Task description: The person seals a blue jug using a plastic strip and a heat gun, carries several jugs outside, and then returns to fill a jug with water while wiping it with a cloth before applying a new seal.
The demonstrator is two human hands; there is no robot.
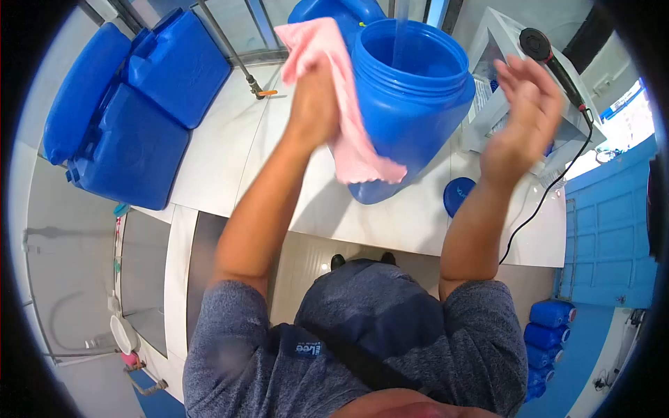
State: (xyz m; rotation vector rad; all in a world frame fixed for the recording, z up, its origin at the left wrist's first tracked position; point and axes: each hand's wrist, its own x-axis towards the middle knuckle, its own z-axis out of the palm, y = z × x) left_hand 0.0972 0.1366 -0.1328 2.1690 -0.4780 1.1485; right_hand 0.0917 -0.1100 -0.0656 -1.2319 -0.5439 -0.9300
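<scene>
My left hand [317, 104] is closed on a pink cloth [357, 150], which hangs down along the left side of a large blue container [411, 118]. The container has a wide, threaded, open mouth and stands on the white counter [279, 167]. A thin stream, apparently water, comes down into its mouth. My right hand [523, 115] is raised to the right of the container, touching nothing, with its fingers apart and slightly blurred. A round blue lid [458, 196] lies on the counter near my right forearm.
Several blue jerrycans [132, 146] stand at the left. An orange-handled tap [261, 92] is behind the counter's left part. At the right, a black heat gun or dryer [550, 59] with a cord [557, 184] rests on a white shelf unit [481, 56]. Blue jugs [547, 338] are stacked lower right.
</scene>
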